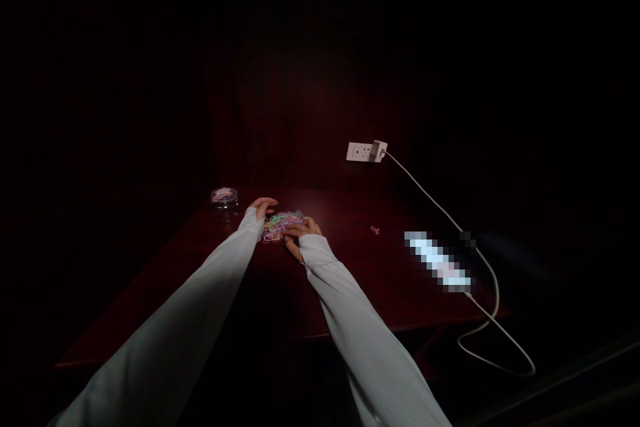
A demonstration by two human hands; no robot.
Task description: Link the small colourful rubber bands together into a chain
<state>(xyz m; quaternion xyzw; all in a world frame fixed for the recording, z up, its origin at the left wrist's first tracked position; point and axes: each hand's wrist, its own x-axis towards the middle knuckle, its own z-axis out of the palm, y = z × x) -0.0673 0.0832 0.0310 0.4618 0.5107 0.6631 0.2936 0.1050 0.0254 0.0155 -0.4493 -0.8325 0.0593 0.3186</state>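
A loose heap of small, many-coloured elastic bands (pixel 281 221) lies on the dark red table (pixel 345 280). At the heap's left edge is my left hand (pixel 262 205), its fingers stretched out and bent inward over the far side. My right hand (pixel 303 231) rests against the right side of the heap, thumb apart from the fingers, touching the bands. Neither hand visibly grips anything. White long sleeves cover both arms up to the wrists. A small pink band (pixel 375 230) lies separately to the right of my right hand.
A clear round jar (pixel 225 205) with pinkish pieces on its lid stands at the back left. On the right lies a blurred-out bright device (pixel 437 261), with a white cable (pixel 493 267) looping off the table edge. A charger (pixel 379 150) sits in the wall socket (pixel 357 151).
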